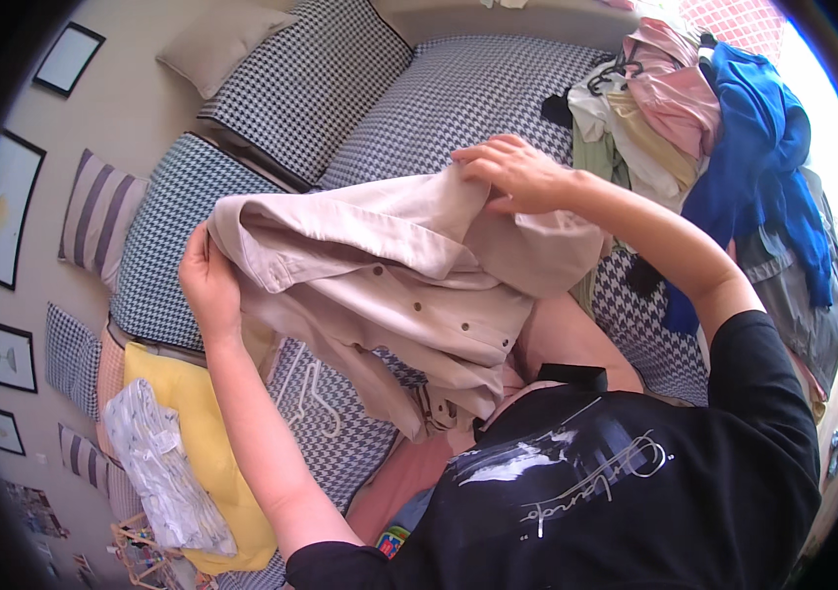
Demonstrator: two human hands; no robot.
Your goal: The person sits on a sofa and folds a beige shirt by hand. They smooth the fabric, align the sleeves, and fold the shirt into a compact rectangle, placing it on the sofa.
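Note:
A beige button-front shirt [389, 258] is stretched between my two hands above my lap. Its dark buttons run down toward my body, and the folded collar lies on the left. My left hand [210, 284] grips the collar end, with its fingers partly hidden behind the cloth. At the other side my right hand [518, 175] pinches the cloth near the shoulder. The lower part of the shirt drapes over my legs. White clothes hangers [316, 398] lie on the houndstooth sofa cover just below the shirt.
A heap of clothes, with a pink garment [673, 96] and a blue sweatshirt [747, 162], lies on the right of the houndstooth sofa [456, 88]. At left, a white patterned garment [161, 464] rests on a yellow cushion [220, 442]. Striped pillows [98, 221] stand along the wall.

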